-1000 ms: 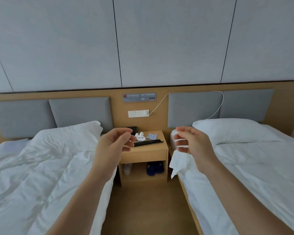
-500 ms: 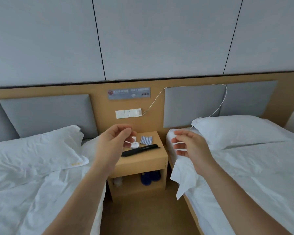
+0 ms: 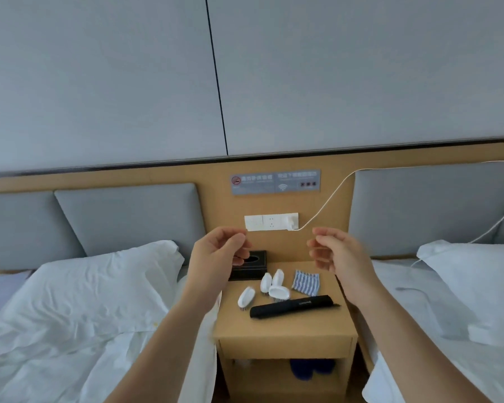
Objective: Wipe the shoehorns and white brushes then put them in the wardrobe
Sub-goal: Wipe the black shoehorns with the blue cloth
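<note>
Several white brushes (image 3: 279,291) lie on the wooden nightstand (image 3: 285,330), one of them (image 3: 246,296) a little to the left. In front of them lie black shoehorns (image 3: 294,306), stacked lengthwise. A blue-striped cloth (image 3: 305,282) sits crumpled to the right of the brushes. My left hand (image 3: 218,257) and my right hand (image 3: 338,254) hover above the back of the nightstand, apart from each other, fingers loosely curled and holding nothing.
A black tissue box (image 3: 249,264) stands at the nightstand's back left, partly behind my left hand. Beds with white bedding flank the nightstand, left (image 3: 70,315) and right (image 3: 448,301). Blue slippers (image 3: 312,369) sit on its lower shelf. A white cable (image 3: 326,205) runs from the wall socket.
The view has closed in on the nightstand, which now sits lower and larger. Both hands stay raised and have spread a little further apart.
</note>
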